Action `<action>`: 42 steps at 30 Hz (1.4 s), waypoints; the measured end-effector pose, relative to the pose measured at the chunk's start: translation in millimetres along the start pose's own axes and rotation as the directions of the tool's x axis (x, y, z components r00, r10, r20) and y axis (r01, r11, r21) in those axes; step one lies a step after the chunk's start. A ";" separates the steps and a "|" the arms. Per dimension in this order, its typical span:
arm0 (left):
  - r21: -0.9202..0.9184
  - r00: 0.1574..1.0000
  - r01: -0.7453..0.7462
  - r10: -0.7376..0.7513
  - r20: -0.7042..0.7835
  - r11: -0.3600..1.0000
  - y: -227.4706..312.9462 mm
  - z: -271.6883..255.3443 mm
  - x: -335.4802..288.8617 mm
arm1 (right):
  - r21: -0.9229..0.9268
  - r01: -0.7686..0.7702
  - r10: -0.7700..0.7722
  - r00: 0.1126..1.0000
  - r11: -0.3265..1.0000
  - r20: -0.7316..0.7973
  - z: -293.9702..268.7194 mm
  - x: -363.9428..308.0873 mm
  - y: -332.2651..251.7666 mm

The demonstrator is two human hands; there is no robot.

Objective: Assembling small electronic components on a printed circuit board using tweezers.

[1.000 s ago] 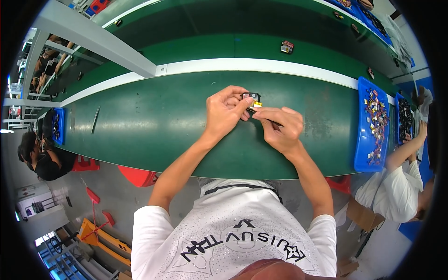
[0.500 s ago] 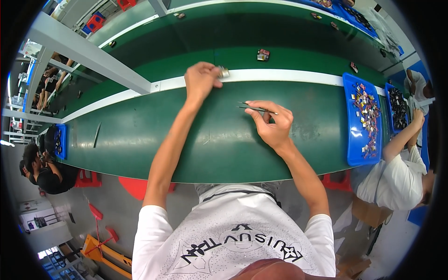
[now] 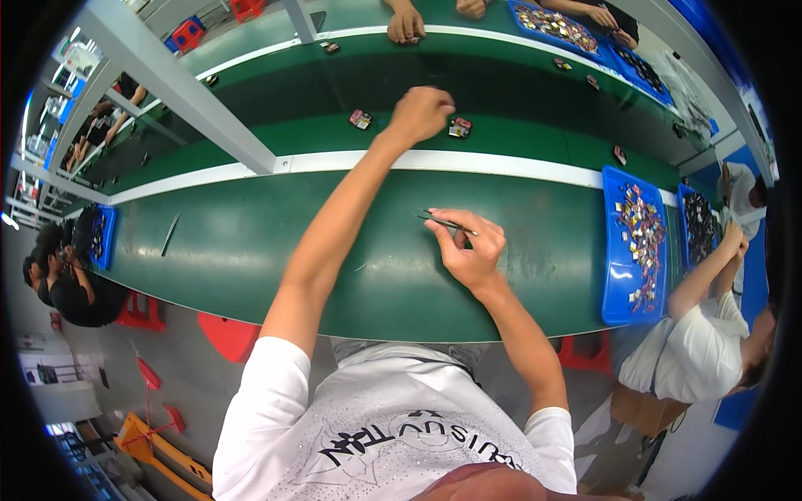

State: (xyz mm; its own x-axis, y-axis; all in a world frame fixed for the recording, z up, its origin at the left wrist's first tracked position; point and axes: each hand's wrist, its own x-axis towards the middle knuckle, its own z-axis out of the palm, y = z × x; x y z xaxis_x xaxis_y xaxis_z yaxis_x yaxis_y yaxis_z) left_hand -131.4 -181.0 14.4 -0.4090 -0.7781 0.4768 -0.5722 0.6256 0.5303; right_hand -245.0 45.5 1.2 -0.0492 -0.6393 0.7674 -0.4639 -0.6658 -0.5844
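Note:
My left hand (image 3: 422, 113) is stretched far out over the dark green strip past the white rail. Its fingers look curled but are smeared by motion, and whether anything is in them is hidden. Just below its fingertips lies a small red-and-silver part (image 3: 459, 128); a similar red part (image 3: 360, 118) sits to the left of my wrist. Over the near green bench (image 3: 276, 250), my right hand (image 3: 473, 250) pinches a pair of dark tweezers (image 3: 451, 224). The tweezers' tips point left, apart from each other, with nothing seen between them.
A white rail (image 3: 334, 163) crosses beyond the bench. A blue tray (image 3: 616, 288) of small coloured parts stands right, beside a co-worker's arm (image 3: 697, 263). Another pair of tweezers (image 3: 170, 235) lies left. Across the strip, another person's hand (image 3: 406, 22) touches a part. A grey post (image 3: 184, 92) rises left.
My left hand has moved forward and right from the rail. The small part it held is no longer seen there; another part now shows on the strip. Hands have appeared across the strip.

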 end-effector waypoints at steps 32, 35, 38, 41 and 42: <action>-0.579 0.852 0.514 -0.454 0.261 0.633 39.0 -72.0 -128.6 | -0.033 -0.106 0.109 0.991 0.994 0.073 -4.1 -0.9 -6.1; -0.534 0.796 0.595 -0.530 0.291 0.600 48.9 -75.8 -152.4 | 0.059 -0.319 0.316 0.947 0.946 0.059 -5.3 -1.7 -5.4; -0.449 0.710 0.700 -0.613 0.347 0.556 53.7 -84.9 -163.0 | 0.233 -0.482 0.479 0.875 0.845 0.073 -5.7 0.2 -1.2; -0.442 0.682 0.726 -0.629 0.372 0.526 44.0 -85.8 -169.1 | 0.245 -0.517 0.510 0.855 0.820 0.094 -4.6 0.0 4.7; -0.486 0.693 0.712 -0.619 0.369 0.507 43.1 -85.9 -169.3 | 0.269 -0.529 0.521 0.847 0.805 0.107 -4.1 -1.9 8.3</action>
State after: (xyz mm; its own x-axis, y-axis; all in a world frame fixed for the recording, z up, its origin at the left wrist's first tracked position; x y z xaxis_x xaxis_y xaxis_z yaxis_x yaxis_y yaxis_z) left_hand -25.8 -17.5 16.8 -0.1919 -0.9472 -0.2569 -0.2362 -0.2095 0.9489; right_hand -252.4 42.8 -4.1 -0.1888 -0.9293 0.3173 -0.1094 -0.3012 -0.9473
